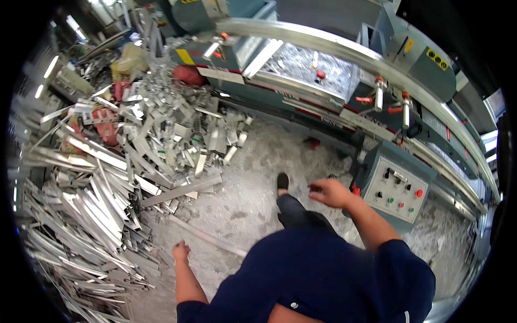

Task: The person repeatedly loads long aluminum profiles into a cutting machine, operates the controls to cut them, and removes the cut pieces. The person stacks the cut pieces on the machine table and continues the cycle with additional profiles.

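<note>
My left hand (181, 251) hangs low beside my body with its fingers curled in, holding nothing, above a long aluminium strip (207, 237) lying on the floor. My right hand (329, 192) is raised in front of me with fingers apart and empty, close to the grey control panel (396, 189) with red and green buttons. My foot in a dark shoe (282, 182) steps forward on the floor covered in metal shavings.
A big heap of cut aluminium profiles (107, 177) fills the left side. A long blue-grey cutting machine (344, 81) with a bright metal rail (334, 46) runs across the back and right. Shavings cover the floor (258, 161).
</note>
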`<state>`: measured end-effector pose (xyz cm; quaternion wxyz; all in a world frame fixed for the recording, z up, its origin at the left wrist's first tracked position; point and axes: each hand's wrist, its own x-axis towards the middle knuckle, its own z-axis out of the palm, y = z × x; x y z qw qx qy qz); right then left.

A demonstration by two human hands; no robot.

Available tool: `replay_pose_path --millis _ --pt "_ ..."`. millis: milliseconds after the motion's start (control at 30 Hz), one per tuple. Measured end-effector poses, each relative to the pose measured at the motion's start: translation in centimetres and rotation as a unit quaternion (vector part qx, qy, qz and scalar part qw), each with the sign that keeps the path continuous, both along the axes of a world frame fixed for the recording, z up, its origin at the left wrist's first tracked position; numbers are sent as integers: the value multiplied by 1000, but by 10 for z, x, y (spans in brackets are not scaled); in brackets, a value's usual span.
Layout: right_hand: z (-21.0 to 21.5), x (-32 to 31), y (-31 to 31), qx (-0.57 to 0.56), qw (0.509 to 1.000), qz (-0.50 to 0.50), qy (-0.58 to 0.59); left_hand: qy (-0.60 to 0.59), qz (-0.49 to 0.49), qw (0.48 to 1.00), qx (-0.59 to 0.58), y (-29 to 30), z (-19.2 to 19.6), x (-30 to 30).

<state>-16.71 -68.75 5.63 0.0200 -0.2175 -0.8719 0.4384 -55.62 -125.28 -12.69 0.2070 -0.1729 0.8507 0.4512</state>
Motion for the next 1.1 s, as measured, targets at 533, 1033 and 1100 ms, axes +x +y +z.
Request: replay_pose_path --millis 533,1033,1100 --pt "7 -118 246 -5 976 -218 19 36 -375 925 -51 379 49 -154" --pt "37 -230 427 85 878 -463 88 275 -369 853 247 930 200 -451" --pt "42 -242 441 85 873 -474 76 293 -383 858 179 983 194 -479"
